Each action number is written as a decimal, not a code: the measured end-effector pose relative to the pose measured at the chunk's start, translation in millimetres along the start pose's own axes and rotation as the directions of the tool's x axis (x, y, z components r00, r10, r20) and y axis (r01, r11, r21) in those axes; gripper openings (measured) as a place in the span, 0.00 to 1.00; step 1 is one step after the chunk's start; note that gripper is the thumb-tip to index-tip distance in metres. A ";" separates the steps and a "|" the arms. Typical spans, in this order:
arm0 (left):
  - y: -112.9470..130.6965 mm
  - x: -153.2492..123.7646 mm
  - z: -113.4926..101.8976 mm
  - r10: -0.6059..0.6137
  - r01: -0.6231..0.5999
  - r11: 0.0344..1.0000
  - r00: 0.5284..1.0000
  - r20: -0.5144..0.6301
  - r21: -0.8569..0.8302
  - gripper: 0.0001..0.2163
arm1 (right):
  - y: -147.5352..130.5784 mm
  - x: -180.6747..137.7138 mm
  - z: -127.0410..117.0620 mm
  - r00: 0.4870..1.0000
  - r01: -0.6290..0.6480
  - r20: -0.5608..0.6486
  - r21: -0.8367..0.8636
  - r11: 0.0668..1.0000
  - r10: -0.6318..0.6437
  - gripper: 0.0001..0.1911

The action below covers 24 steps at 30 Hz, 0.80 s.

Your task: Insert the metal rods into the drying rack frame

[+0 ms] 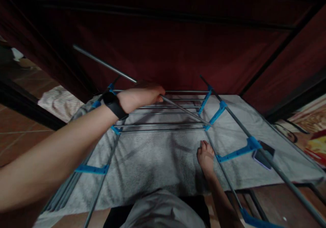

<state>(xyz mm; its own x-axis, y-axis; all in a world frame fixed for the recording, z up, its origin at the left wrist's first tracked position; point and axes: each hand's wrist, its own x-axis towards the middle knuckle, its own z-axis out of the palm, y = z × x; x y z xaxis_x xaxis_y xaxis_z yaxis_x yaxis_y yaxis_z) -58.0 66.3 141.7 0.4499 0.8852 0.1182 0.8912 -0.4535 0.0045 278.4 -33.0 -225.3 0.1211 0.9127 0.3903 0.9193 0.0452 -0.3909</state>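
Note:
My left hand (149, 94), with a dark watch on its wrist, grips a long thin metal rod (104, 63) around its middle. The rod slants down to the right, and its lower end lies near a blue plastic joint (210, 121) of a metal drying rack (163, 130). The rack has grey tubes, several crossbars and blue joints. Low on the right, my right hand (205, 156) lies against a grey towel-like cloth (152, 156), beside a rack tube. Its fingers look slightly apart and bent, with nothing visible in them.
A dark red wooden panel (173, 51) rises behind the rack. Several loose grey rods (65, 190) lie at lower left. A phone (263, 156) rests on the cloth under the right tube. Striped fabric (61, 100) lies at left on the tiled floor (22, 119).

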 end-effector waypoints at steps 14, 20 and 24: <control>85.3 -62.4 134.0 -0.157 0.154 0.987 0.984 -0.087 -0.040 0.17 | -16.2 26.5 -26.1 0.869 -0.390 0.205 0.843 0.370 0.451 0.16; 83.5 -92.9 176.9 -0.228 0.222 0.967 0.973 -0.035 -0.125 0.17 | -41.2 54.6 -63.0 0.835 -0.351 0.380 0.925 -0.146 0.398 0.08; 77.1 -109.2 195.9 -0.251 0.250 0.957 0.968 0.012 -0.148 0.19 | -39.7 67.6 -75.3 0.804 -0.321 0.394 0.918 -0.233 0.445 0.08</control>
<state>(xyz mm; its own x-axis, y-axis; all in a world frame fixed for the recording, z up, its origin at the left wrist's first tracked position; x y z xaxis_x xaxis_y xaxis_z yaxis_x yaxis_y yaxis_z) -27.1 -45.1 -65.4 0.2126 0.9719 0.1014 0.9567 -0.2281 0.1808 278.3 -3.6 -120.6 0.3591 0.9141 -0.1882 -0.5967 0.0699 -0.7994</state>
